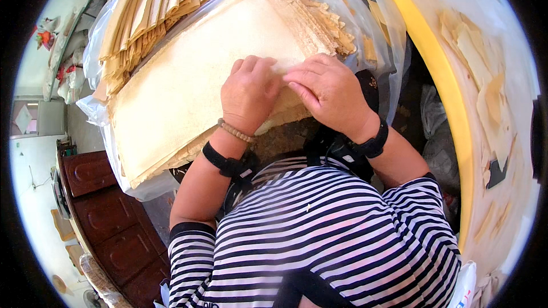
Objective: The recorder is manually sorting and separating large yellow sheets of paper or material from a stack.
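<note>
A broad stack of thin cream-coloured sheets (182, 91), resembling dried tofu skin, lies in front of me with uneven, layered edges. My left hand (248, 91) rests on its near edge, fingers curled and pressed together. Close beside it, my right hand (328, 94) is closed in a pinch, thumb against fingers. Between both hands, the edge of the top sheet appears gripped near the stack's right corner. The fingertips are partly hidden and slightly blurred.
Folded tan sheets (142, 14) stand in a row beyond the stack. Clear plastic wrapping (377, 74) surrounds it. A yellow-edged table (456, 131) on the right bears loose sheet pieces (494, 102) and a dark flat blade-like tool (497, 173). A dark brown wooden panel (108, 194) is at left.
</note>
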